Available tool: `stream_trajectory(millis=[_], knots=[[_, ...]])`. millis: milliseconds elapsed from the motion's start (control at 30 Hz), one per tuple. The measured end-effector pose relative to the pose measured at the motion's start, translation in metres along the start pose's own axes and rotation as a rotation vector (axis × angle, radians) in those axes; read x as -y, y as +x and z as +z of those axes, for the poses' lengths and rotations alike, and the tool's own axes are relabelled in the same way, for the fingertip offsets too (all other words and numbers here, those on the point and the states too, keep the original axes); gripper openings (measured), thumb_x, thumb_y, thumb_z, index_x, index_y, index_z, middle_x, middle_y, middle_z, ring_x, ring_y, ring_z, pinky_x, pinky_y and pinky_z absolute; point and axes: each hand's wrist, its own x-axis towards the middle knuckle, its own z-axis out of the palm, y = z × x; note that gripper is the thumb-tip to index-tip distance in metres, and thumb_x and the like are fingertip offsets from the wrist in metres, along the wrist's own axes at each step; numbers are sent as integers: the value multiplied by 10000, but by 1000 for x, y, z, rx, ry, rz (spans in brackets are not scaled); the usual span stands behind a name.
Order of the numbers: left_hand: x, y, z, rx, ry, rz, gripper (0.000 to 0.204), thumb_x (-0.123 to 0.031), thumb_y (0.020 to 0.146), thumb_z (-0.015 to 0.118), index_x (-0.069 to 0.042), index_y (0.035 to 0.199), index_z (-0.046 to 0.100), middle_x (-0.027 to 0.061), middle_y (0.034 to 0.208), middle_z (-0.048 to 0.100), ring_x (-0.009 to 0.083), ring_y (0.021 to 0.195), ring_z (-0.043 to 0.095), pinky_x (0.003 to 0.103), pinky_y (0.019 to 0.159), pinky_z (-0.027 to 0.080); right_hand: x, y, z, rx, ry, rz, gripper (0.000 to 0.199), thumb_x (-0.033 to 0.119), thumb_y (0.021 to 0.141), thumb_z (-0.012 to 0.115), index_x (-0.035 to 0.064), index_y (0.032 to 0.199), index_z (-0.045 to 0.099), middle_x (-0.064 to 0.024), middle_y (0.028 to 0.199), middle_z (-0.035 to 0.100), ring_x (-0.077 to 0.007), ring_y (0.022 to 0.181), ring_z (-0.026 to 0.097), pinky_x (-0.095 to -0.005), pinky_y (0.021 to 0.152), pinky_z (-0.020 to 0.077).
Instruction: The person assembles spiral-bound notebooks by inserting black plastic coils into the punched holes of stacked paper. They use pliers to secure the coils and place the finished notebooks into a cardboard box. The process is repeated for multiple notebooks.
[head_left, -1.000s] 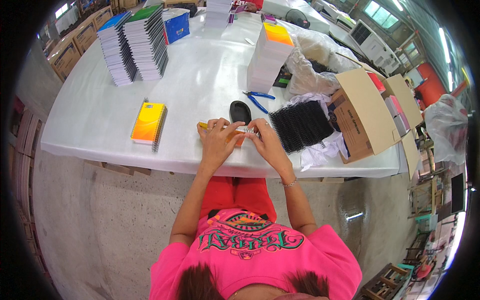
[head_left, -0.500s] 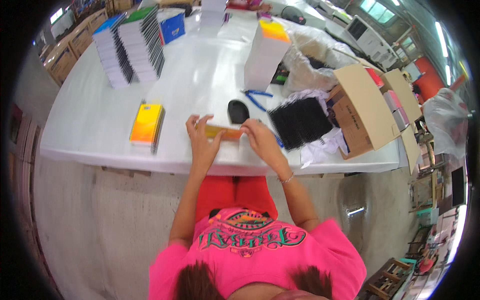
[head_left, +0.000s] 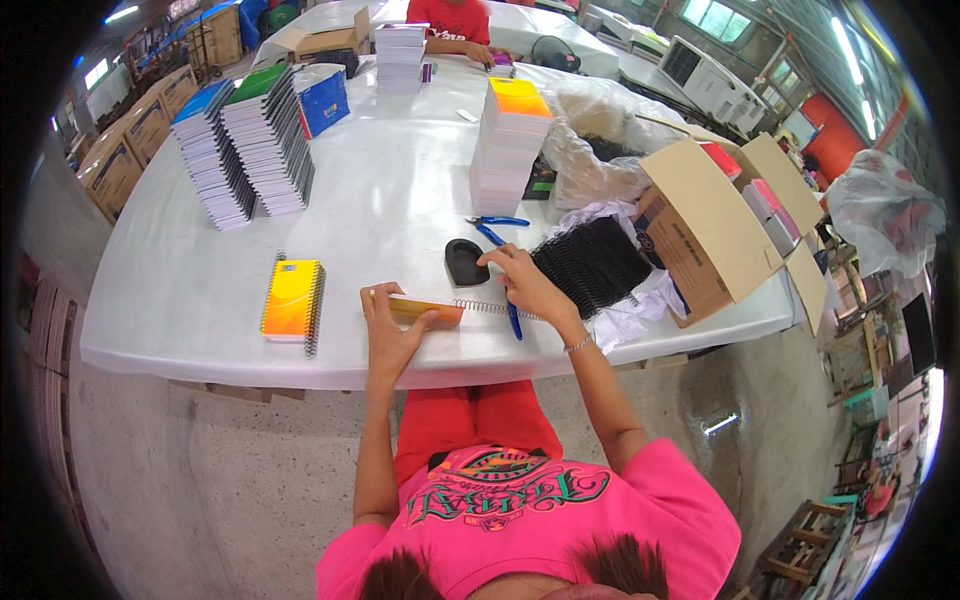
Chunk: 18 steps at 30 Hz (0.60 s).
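My left hand [head_left: 392, 335] grips a yellow-orange notebook [head_left: 432, 312] standing on its long edge near the table's front. A dark spiral coil [head_left: 485, 306] runs from the notebook's right end toward my right wrist. My right hand [head_left: 527, 284] has its fingers apart, with a fingertip at the rim of a small black dish [head_left: 464, 262]; I see nothing in its grasp. Whether the fingertip touches the dish, I cannot tell. Blue-handled pliers [head_left: 490, 229] lie just beyond, and another blue handle [head_left: 514, 318] pokes out below my right hand.
A coil-bound yellow notebook [head_left: 292, 300] lies at left. A tall paper stack [head_left: 508, 150] stands ahead, bound notebook stacks [head_left: 268, 140] at far left. Black coils [head_left: 592, 262] and an open carton [head_left: 705, 235] fill the right. A co-worker in red [head_left: 448, 25] is across the table.
My right hand has left the notebook's right end and reached toward the black dish. The coil now shows extending from the notebook. The view has shifted, bringing the co-worker further into sight.
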Motion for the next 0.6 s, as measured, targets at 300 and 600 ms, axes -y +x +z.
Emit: stream_trajectory(millis=[300, 600], knots=[[11, 3, -36, 11, -16, -13, 687, -245, 692, 884, -32, 1152, 420, 122, 1099, 374, 285, 1054, 450, 408, 943, 404, -16, 43, 11, 198, 90, 84, 422, 241, 752, 829, 95, 1105, 651, -178, 1288, 457, -341, 1205, 454, -410, 984, 417], [19, 4, -26, 51, -2, 37, 758, -301, 638, 915, -42, 1149, 418, 115, 1092, 366, 279, 1065, 428, 396, 954, 391, -26, 47, 55, -72, 116, -116, 521, 397, 712, 855, 54, 995, 583, -341, 1469, 308, -497, 1344, 340, -456, 1124, 308]])
